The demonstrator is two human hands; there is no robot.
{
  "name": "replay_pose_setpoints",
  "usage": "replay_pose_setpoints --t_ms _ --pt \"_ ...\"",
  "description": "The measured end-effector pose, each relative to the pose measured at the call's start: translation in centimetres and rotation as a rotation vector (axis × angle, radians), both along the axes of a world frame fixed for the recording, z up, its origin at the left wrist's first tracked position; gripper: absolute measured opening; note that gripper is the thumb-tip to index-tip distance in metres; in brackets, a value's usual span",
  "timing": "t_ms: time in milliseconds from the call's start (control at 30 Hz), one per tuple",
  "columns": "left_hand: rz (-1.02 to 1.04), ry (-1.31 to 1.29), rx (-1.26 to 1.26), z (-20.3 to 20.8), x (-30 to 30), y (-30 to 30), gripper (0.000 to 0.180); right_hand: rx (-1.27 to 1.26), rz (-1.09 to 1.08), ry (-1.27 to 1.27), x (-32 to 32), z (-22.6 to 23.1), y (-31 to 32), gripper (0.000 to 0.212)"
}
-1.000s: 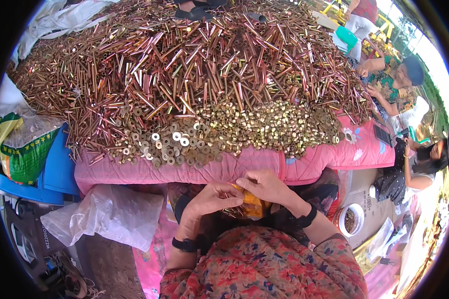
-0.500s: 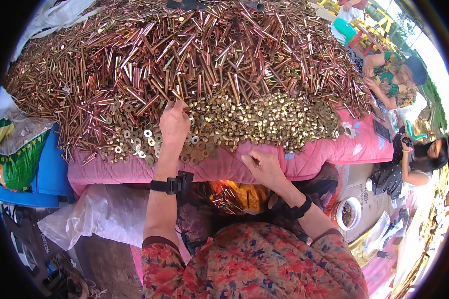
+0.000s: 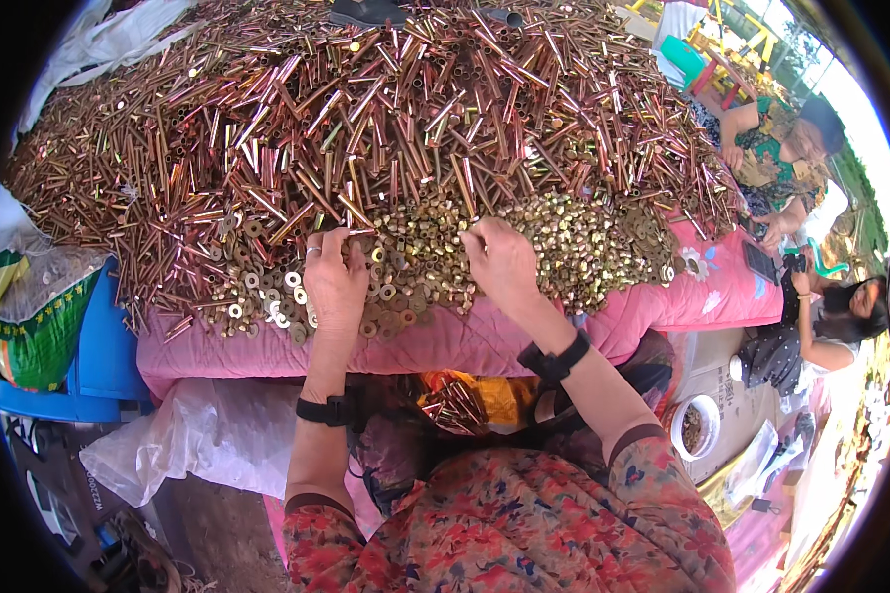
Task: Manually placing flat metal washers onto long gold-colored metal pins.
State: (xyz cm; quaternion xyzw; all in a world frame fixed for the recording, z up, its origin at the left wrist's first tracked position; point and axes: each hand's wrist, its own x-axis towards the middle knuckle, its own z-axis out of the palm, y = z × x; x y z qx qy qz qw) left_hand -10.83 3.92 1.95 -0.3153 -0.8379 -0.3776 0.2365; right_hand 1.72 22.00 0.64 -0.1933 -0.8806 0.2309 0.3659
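Left hand (image 3: 336, 282) at tube (image 3: 364, 231), right hand (image 3: 502, 265) at nuts (image 3: 569, 247).

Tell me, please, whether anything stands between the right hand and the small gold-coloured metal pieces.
Nothing visible does: the right hand is over the edge of the gold-coloured pieces; whether it touches them cannot be told.

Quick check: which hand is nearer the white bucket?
Right. The right hand is over the gold pieces, leftward and beyond the bucket; the left hand is farther left, by the washers.
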Motion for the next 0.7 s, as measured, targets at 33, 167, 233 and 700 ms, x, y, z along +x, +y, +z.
replay_pose_setpoints --t_ms 33,167,233,700 --pt "0.001 -0.04 -0.005 0.4 -0.2 0.2 0.023 0.019 -0.059 -0.029 -1.1 0.6 0.7 0.016" --pt "0.014 -0.049 -0.03 0.7 -0.9 1.5 0.024 0.079 -0.225 -0.174 -4.1 1.7 2.6 0.022" --pt "0.044 0.0 -0.041 0.6 -1.5 1.8 0.022 0.045 -0.241 -0.236 -5.2 1.5 2.5 0.024" --pt "0.099 -0.36 0.203 1.4 -2.6 4.5 0.021 -0.129 -0.004 -0.008 -2.5 1.5 -1.7 0.017"
